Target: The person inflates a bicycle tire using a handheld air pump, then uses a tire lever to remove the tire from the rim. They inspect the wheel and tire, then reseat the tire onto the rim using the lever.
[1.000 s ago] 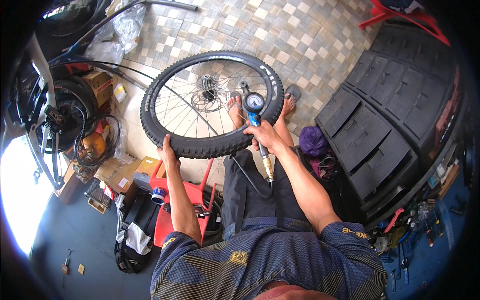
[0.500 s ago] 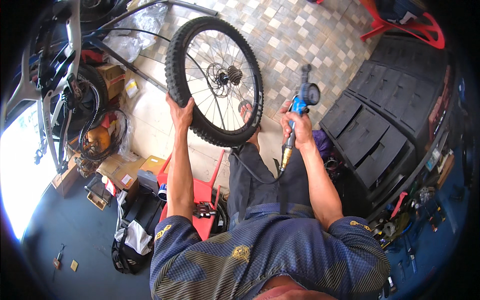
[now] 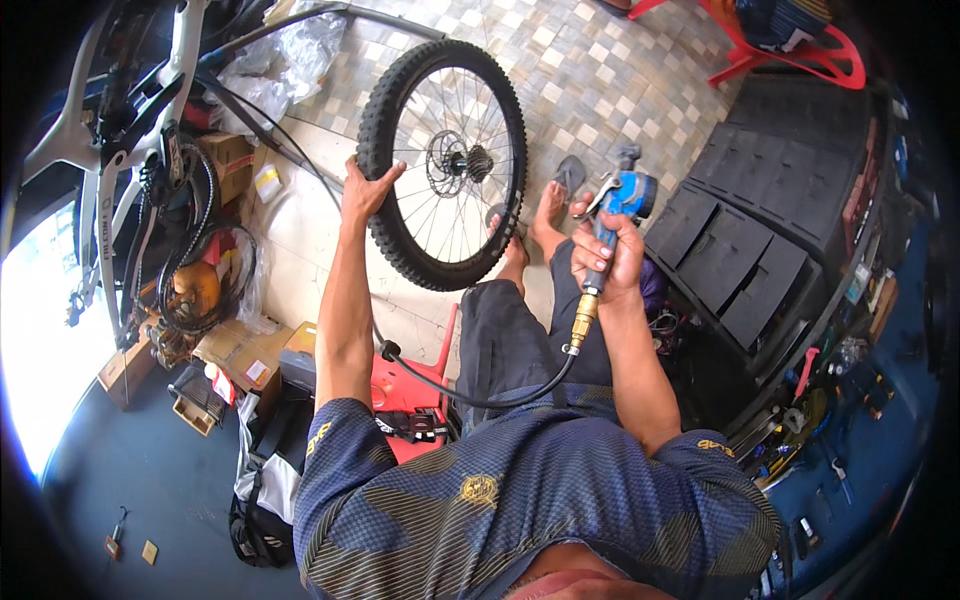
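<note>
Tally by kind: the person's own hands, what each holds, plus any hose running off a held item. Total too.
Hands: 2 (left hand, right hand)
Bicycle wheel, in the left: 1
Blue inflator gun, in the right: 1
Black hose, off the inflator gun: 1
Total: 5

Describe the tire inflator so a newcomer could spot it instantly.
Find the black drawer cabinet at the right. Just left of it, the person's right hand grips the tire inflator. Its blue body and brass-coloured fitting set it apart from the black-tyred bicycle wheel.
</note>
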A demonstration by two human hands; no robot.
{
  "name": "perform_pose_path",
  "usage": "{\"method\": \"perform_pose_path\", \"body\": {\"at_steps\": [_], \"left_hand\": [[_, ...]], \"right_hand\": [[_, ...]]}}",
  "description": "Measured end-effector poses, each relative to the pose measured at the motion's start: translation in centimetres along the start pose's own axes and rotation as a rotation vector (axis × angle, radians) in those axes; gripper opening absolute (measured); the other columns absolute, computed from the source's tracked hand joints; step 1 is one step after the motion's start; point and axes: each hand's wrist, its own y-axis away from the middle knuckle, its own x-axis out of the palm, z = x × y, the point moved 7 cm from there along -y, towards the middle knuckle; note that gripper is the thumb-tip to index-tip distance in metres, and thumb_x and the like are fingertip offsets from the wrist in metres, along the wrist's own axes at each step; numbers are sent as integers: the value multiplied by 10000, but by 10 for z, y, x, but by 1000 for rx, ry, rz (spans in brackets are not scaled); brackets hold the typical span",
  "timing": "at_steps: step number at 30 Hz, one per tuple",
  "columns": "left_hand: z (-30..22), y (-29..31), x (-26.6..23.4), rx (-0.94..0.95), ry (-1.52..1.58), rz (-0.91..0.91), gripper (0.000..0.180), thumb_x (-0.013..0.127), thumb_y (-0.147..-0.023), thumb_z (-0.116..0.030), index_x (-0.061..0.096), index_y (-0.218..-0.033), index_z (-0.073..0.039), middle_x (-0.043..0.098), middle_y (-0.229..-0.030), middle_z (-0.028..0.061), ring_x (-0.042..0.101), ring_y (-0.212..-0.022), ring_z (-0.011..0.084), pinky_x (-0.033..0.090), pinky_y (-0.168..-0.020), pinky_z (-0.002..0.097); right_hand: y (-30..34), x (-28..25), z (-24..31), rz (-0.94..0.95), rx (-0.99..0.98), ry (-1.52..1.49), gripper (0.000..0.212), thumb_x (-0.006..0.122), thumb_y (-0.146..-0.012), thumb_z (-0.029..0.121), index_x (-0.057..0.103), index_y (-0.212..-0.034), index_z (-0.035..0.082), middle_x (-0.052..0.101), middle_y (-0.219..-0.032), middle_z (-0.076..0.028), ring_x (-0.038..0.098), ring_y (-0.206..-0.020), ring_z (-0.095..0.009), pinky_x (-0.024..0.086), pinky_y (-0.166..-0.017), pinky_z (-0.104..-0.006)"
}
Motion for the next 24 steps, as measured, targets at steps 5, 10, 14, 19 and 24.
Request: {"method": "perform_pose_path", "body": {"at_steps": [5, 10, 14, 19, 24], "left_hand": [[37, -9, 1, -187, -72, 59, 895, 859, -696, -381, 382, -1285, 95, 633, -1145, 356, 645, -1088, 457, 524, -931, 467], [87, -10, 14, -196, -56, -18, 812, 841, -688, -236, 366, -1215, 157, 590, -1148, 410, 624, -1087, 490, 527, -945, 469], [95, -1, 14, -210, 4, -34, 776, 835, -691, -194, 368, -1203, 155, 581, -1148, 399, 627, -1057, 490, 530, -934, 467], [106, 6, 13, -196, 38, -49, 756, 826, -698, -181, 374, -1209, 146, 576, -1135, 378, 622, -1040, 477, 516, -933, 470], [127, 3, 11, -198, 92, -64, 763, 819, -690, -181, 381, -1228, 136, 552, -1163, 368, 594, -1072, 461, 483, -963, 477]], "right_hand": [[28, 6, 44, -133, -250, 339, 339, 521, -920, 126, 513, -1252, 56, 582, -1090, -105, 428, -480, -94, 404, -390, -245], [36, -3, 63, -175, -301, 460, 364, 526, -910, 121, 497, -1270, 72, 546, -1103, -100, 413, -505, -95, 390, -408, -249], [28, -9, 52, -186, -246, 457, 364, 524, -905, 117, 487, -1266, 90, 546, -1088, -93, 415, -499, -98, 388, -407, -255], [9, -14, 35, -208, -185, 477, 350, 519, -911, 117, 492, -1259, 95, 560, -1074, -98, 429, -495, -105, 391, -402, -265], [-25, 0, 37, -223, -186, 580, 360, 522, -920, 111, 488, -1276, 71, 571, -1092, -103, 427, -499, -103, 396, -409, -263]]}}
